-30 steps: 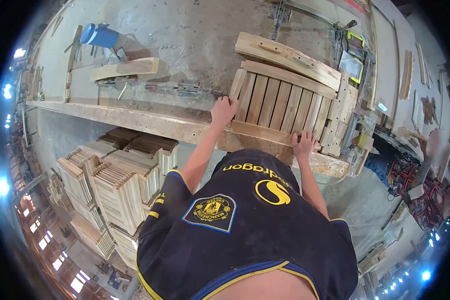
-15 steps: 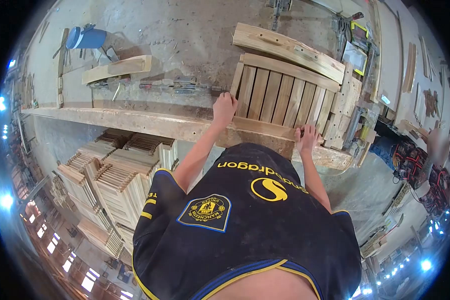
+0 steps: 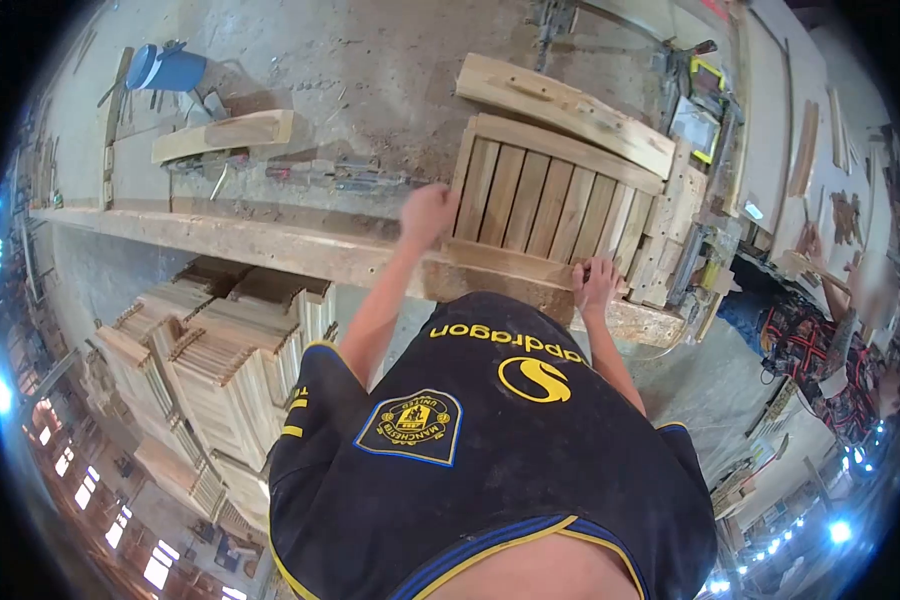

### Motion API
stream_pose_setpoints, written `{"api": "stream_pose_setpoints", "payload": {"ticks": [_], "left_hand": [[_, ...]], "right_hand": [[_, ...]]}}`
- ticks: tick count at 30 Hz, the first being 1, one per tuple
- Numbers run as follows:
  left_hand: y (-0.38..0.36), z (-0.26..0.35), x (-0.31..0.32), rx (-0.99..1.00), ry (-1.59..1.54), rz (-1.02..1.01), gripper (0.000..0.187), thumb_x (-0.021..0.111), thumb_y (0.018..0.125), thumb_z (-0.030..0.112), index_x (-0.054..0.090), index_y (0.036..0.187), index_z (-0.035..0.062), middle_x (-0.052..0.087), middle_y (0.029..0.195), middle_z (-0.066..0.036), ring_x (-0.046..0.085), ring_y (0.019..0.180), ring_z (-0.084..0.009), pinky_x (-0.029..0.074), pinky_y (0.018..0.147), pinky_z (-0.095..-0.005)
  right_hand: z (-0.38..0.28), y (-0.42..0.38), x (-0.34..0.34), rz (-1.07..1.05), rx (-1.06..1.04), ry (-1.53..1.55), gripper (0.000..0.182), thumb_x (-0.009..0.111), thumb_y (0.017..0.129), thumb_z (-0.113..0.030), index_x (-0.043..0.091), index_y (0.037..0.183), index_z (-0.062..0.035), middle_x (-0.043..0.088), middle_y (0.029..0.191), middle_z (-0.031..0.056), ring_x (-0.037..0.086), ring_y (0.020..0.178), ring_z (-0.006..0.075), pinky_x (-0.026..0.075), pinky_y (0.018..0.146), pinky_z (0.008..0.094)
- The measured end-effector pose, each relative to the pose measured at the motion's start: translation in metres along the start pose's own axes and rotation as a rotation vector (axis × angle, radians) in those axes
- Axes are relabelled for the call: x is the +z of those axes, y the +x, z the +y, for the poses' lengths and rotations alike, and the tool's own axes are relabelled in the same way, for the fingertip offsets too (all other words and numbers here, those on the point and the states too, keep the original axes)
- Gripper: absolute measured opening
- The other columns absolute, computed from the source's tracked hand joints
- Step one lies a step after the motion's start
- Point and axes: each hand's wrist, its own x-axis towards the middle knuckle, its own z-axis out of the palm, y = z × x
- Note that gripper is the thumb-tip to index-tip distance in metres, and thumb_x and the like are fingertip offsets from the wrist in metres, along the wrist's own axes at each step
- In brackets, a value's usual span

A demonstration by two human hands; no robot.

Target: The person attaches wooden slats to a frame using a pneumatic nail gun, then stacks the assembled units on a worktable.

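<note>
A slatted wooden panel (image 3: 540, 205) lies flat on the workbench, its several slats framed by rails. My left hand (image 3: 428, 215) is closed in a fist beside the panel's left end rail, a little blurred; whether anything is inside the fingers is hidden. My right hand (image 3: 597, 284) has its fingers bent over the panel's near rail (image 3: 510, 262), toward its right end. Along the panel's far side lies a thick wooden beam (image 3: 570, 110). A wooden block with holes (image 3: 667, 245) borders the right end.
A blue container (image 3: 175, 70) and a curved wooden piece (image 3: 222, 136) sit at the back left. Metal clamps (image 3: 355, 176) lie on the bench. Stacks of slatted panels (image 3: 225, 360) stand below the bench's edge. Another person (image 3: 820, 340) is at the right.
My left hand has shifted slightly left and down, coming a little off the panel's end. My right hand stays at the near rail. The whole view has shifted slightly.
</note>
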Motion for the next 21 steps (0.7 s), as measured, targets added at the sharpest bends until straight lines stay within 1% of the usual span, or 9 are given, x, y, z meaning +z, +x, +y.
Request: {"api": "stream_pose_setpoints", "payload": {"ticks": [1, 3, 5, 8, 12, 14, 18, 20, 21], "left_hand": [[0.007, -0.016, -0.012, -0.150, 0.100, 0.081, 0.024, 0.052, 0.083, 0.025, 0.063, 0.093, 0.0049, 0.064, 0.095, -0.016, 0.062, 0.075, -0.0347, 0.049, 0.063, -0.0413], [0.028, -0.084, -0.043, -0.165, 0.527, 0.639, 0.028, 0.050, 0.086, 0.029, 0.062, 0.096, 0.0059, 0.063, 0.091, -0.013, 0.060, 0.074, -0.0283, 0.048, 0.063, -0.0378], [0.055, -0.162, -0.084, -0.525, 0.986, 0.984, 0.032, 0.048, 0.090, 0.034, 0.061, 0.099, 0.0069, 0.061, 0.086, -0.009, 0.058, 0.074, -0.0218, 0.047, 0.064, -0.0342], [0.089, -0.233, -0.127, -0.607, -1.146, 0.975, 0.046, 0.050, 0.084, 0.044, 0.058, 0.112, 0.0081, 0.062, 0.090, -0.010, 0.057, 0.074, -0.0251, 0.047, 0.060, -0.0383], [0.086, -0.243, -0.165, -0.537, -1.861, 0.832, 0.059, 0.038, 0.085, 0.058, 0.060, 0.109, 0.0099, 0.054, 0.074, -0.007, 0.049, 0.062, -0.0220, 0.044, 0.061, -0.0365], [0.030, -0.144, -0.181, -0.191, -1.938, 0.764, 0.055, 0.037, 0.086, 0.057, 0.059, 0.105, 0.0112, 0.048, 0.063, -0.005, 0.043, 0.053, -0.0181, 0.042, 0.056, -0.0340], [0.000, -0.064, -0.139, -0.082, -0.932, 0.180, 0.042, 0.042, 0.090, 0.044, 0.065, 0.094, 0.0095, 0.045, 0.050, -0.007, 0.044, 0.051, -0.0192, 0.041, 0.054, -0.0321], [0.014, -0.062, -0.070, -0.050, 0.148, 0.292, 0.027, 0.055, 0.086, 0.033, 0.066, 0.089, 0.0085, 0.059, 0.058, -0.011, 0.057, 0.057, -0.0306, 0.045, 0.058, -0.0417], [0.014, -0.048, -0.067, -0.071, 0.165, 0.276, 0.027, 0.055, 0.086, 0.033, 0.066, 0.089, 0.0085, 0.059, 0.058, -0.011, 0.057, 0.057, -0.0306, 0.045, 0.058, -0.0417]], "right_hand": [[0.001, -0.002, 0.002, -0.011, -0.009, -0.012, 0.024, 0.057, 0.079, -0.034, 0.053, 0.082, -0.0109, 0.052, 0.092, 0.0112, 0.049, 0.093, 0.0345, 0.034, 0.082, 0.0509], [0.010, -0.003, 0.013, 0.050, -0.042, -0.050, 0.022, 0.057, 0.078, -0.032, 0.054, 0.082, -0.0107, 0.053, 0.092, 0.0118, 0.049, 0.092, 0.0342, 0.035, 0.081, 0.0513], [0.004, -0.006, 0.010, 0.093, -0.011, -0.046, 0.018, 0.059, 0.076, -0.028, 0.055, 0.081, -0.0105, 0.054, 0.090, 0.0118, 0.050, 0.091, 0.0340, 0.036, 0.080, 0.0503], [-0.002, -0.001, 0.013, 0.094, 0.097, 0.074, 0.014, 0.060, 0.075, -0.022, 0.055, 0.074, -0.0093, 0.055, 0.084, 0.0099, 0.052, 0.088, 0.0328, 0.037, 0.079, 0.0498], [0.007, 0.024, -0.003, -0.078, 0.242, 0.262, 0.015, 0.061, 0.074, -0.021, 0.058, 0.076, -0.0067, 0.059, 0.077, 0.0106, 0.058, 0.077, 0.0302, 0.045, 0.071, 0.0433], [0.022, 0.030, -0.009, -0.208, 0.324, 0.422, 0.017, 0.061, 0.075, -0.022, 0.059, 0.078, -0.0056, 0.060, 0.076, 0.0125, 0.060, 0.074, 0.0298, 0.047, 0.070, 0.0406], [0.047, 0.072, -0.026, -0.086, 0.454, 0.821, 0.021, 0.063, 0.080, -0.022, 0.062, 0.083, -0.0009, 0.062, 0.072, 0.0097, 0.060, 0.068, 0.0167, 0.046, 0.063, 0.0303], [0.047, 0.115, -0.047, 0.024, 0.478, 0.788, 0.012, 0.060, 0.083, -0.014, 0.059, 0.085, -0.0017, 0.056, 0.068, 0.0000, 0.051, 0.064, 0.0088, 0.043, 0.058, 0.0262], [0.035, 0.143, -0.069, 0.107, 0.430, 0.742, 0.012, 0.059, 0.084, -0.013, 0.059, 0.085, -0.0016, 0.056, 0.069, -0.0003, 0.050, 0.064, 0.0087, 0.041, 0.059, 0.0255]]}}
